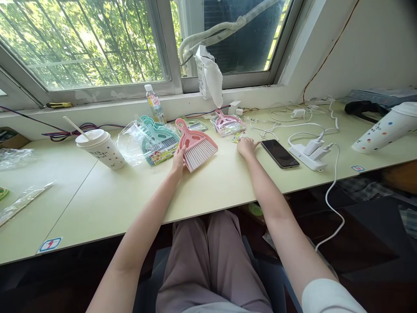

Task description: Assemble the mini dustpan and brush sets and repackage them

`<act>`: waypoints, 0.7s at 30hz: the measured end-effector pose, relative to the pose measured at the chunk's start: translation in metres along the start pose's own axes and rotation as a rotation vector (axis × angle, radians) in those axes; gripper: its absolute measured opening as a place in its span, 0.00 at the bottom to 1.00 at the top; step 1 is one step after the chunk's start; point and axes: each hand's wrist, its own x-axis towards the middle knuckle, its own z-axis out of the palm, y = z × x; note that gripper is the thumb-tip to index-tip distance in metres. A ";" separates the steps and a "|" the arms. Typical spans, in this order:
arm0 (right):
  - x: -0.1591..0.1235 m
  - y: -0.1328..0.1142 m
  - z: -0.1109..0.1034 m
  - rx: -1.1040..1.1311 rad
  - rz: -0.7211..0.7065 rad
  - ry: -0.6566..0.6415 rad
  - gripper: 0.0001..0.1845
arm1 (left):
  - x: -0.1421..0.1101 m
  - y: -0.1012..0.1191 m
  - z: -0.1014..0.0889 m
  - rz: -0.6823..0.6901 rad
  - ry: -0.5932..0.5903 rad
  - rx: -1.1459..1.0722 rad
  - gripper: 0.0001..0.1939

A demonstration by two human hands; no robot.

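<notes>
Your trousers (211, 261) are nearest, mauve legs running up to the edge of the pale table (208, 198). Past them, your forearms reach over the top. Your left hand (177, 161) grasps the pink brush and dustpan set (199, 153) at its lower left side; it sits near the middle of the table, tilted, with the handle pointing away from you and the white bristles facing you. Your right hand (246, 147) is down on the tabletop with its fingers bent, just beside a small yellow-green card (239, 137); you can't tell from this view whether the fingers pinch it. To the right of that hand lies a dark phone (280, 153), then a white power strip (308, 157) with chargers plugged in.

Left of the pink set, you have a teal brush and dustpan set (158, 135) with clear wrapping around it, and farther left a lidded paper cup (106, 151) with a straw. Behind your hands are a second pink set (228, 124) in its packaging and a bottle (156, 105) with a white cap. At the far right, another spotted cup (387, 130) leans to the right.
</notes>
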 end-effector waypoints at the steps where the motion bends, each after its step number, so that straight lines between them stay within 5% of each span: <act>1: 0.001 0.000 -0.001 0.006 -0.007 0.015 0.23 | 0.000 0.000 0.000 0.012 -0.002 0.000 0.16; 8: -0.003 -0.002 -0.001 0.060 0.095 0.216 0.24 | -0.001 0.001 0.002 0.023 -0.011 -0.005 0.15; 11: -0.004 -0.002 0.000 0.049 0.091 0.150 0.34 | -0.003 0.002 0.003 0.013 -0.021 -0.020 0.14; 15: 0.002 0.002 -0.007 0.105 0.050 -0.002 0.23 | -0.004 0.003 0.003 0.008 -0.007 -0.006 0.12; 21: 0.019 0.019 -0.015 0.174 0.026 0.053 0.36 | -0.006 0.008 0.002 -0.003 0.002 0.032 0.13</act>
